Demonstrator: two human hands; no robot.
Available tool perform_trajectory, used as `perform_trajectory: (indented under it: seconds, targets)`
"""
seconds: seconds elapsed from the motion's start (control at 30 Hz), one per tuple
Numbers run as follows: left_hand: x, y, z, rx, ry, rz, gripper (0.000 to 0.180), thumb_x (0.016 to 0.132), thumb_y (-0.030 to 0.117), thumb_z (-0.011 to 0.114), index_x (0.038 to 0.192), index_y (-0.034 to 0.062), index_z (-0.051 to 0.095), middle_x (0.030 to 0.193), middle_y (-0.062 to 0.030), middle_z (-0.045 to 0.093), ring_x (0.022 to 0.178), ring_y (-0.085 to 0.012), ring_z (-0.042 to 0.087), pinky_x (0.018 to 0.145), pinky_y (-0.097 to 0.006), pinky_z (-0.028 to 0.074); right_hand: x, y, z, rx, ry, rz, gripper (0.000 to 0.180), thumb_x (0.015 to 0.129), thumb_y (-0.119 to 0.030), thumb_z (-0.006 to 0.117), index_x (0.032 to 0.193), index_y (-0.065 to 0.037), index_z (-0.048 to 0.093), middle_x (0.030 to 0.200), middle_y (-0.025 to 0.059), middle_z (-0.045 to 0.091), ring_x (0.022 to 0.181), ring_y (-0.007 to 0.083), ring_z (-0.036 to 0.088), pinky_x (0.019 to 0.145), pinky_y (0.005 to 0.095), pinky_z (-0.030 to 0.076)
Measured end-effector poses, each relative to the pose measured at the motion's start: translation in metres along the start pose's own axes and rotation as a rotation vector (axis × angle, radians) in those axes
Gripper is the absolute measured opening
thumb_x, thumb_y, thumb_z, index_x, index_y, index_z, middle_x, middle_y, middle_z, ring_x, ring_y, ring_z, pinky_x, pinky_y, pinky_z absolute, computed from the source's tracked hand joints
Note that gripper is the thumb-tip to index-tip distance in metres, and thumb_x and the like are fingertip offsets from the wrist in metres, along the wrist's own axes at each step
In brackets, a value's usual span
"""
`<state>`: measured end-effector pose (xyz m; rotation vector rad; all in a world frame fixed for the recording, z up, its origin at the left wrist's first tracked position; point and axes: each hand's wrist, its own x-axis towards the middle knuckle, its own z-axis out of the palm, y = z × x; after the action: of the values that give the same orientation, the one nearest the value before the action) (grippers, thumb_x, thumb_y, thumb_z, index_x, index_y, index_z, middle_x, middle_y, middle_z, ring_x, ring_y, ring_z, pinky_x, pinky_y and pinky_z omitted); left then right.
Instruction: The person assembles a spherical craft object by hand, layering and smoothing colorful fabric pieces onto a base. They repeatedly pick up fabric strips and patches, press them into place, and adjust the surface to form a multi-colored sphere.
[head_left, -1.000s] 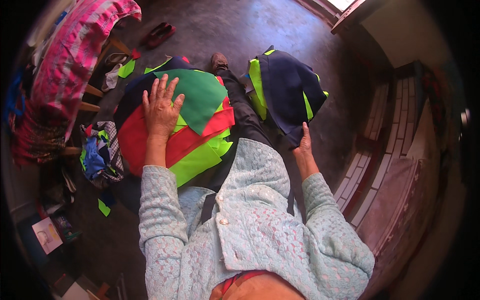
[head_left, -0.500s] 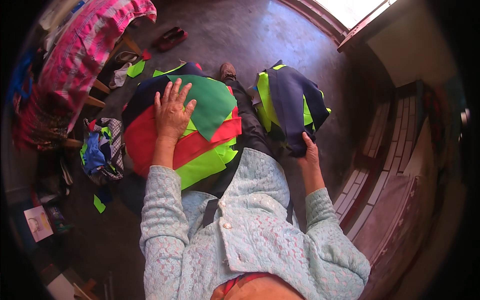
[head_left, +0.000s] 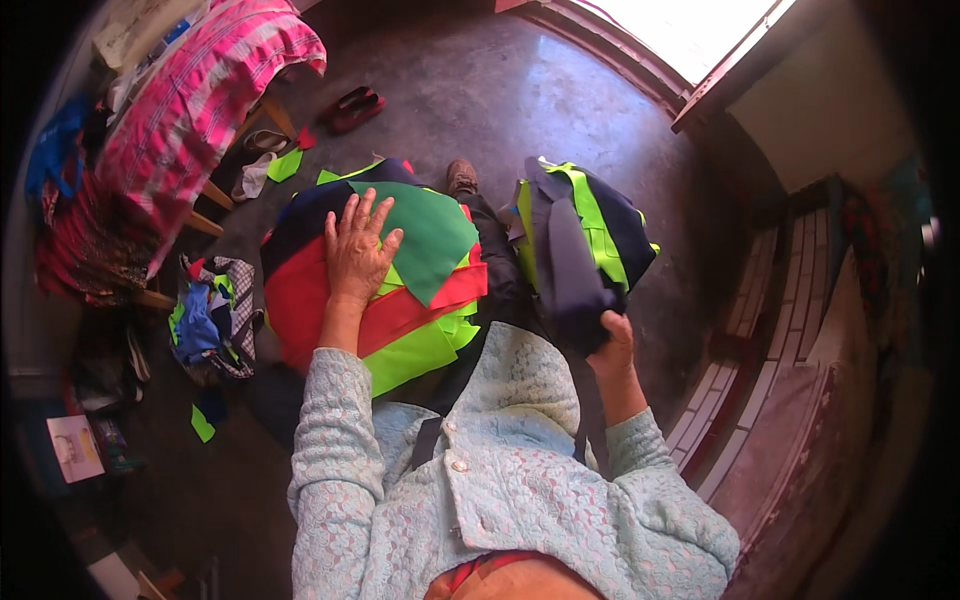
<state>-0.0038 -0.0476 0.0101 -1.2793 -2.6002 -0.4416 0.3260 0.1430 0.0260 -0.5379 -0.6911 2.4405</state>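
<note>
**Inspector:** While both hands are occupied, report what each has.

**Worker:** My left hand [head_left: 358, 250] lies flat and fully spread, fingers apart, palm down on the pile of cut cloth [head_left: 385, 290] across my lap. It grips nothing; it only presses on the green piece [head_left: 432, 238] at the top. My right hand [head_left: 612, 340] is closed around the lower end of the dark navy bundle [head_left: 575, 255], which hangs over my right knee with yellow-green strips showing along its edges.

**Inspector:** How far along do you judge the work?

**Worker:** Partway, in my judgement. The lap pile already holds red, yellow-green, green and navy pieces laid one over another, so a good share is stacked. The bundle in my right hand is apart from that pile, and loose scraps [head_left: 202, 423] lie on the floor [head_left: 560, 110] to my left, beside a heap of mixed fabric [head_left: 212, 318].

**Inspector:** What can you not confirm?

**Worker:** How many layers the pile holds; the upper pieces cover the lower. My right fingertips are buried in the navy cloth, so I cannot tell how tight the grip is. Whatever lies beneath my lap is hidden by my own cardigan [head_left: 500, 480]. The dim left edge shows only a pink striped cloth [head_left: 200, 90] draped over furniture.
</note>
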Motion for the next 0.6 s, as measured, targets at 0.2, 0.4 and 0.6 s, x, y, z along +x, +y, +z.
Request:
perform_trajectory:
  seconds: [0.2,0.4,0.6]
  targets:
    - [0.000,0.008,-0.018,-0.194,0.197,0.030,0.059,0.090,0.050,0.055,0.134,0.0102,0.051,0.142,-0.0116,0.046,0.135,-0.0293,0.037,0.112,-0.050,0.022,-0.005,0.028,-0.002,-0.035,0.067,0.067,0.040,0.080,-0.013,0.071,0.116,-0.005,0.057,0.107,0.0072,0.065,0.098,0.0219,0.066,0.089,0.0367,0.053]
    - [-0.056,0.087,-0.058,-1.292,-0.378,-0.078,0.043,0.096,0.042,0.051,0.097,0.0024,0.067,0.106,-0.0078,0.065,0.097,-0.0164,0.061,0.085,-0.033,0.046,-0.011,0.039,0.025,-0.025,0.106,-0.019,0.038,0.084,-0.010,0.069,0.119,-0.006,0.056,0.110,0.0075,0.064,0.101,0.0219,0.064,0.091,0.0367,0.053]
    - [-0.092,0.144,-0.026,-1.918,-0.882,-0.525,0.066,0.094,0.060,0.044,0.128,0.0048,0.055,0.123,-0.0069,0.061,0.109,-0.0172,0.059,0.095,-0.035,0.044,-0.023,0.052,0.037,-0.074,0.074,0.054,0.031,0.083,-0.009,0.071,0.113,-0.007,0.061,0.105,0.0043,0.066,0.095,0.0170,0.065,0.086,0.0323,0.053]
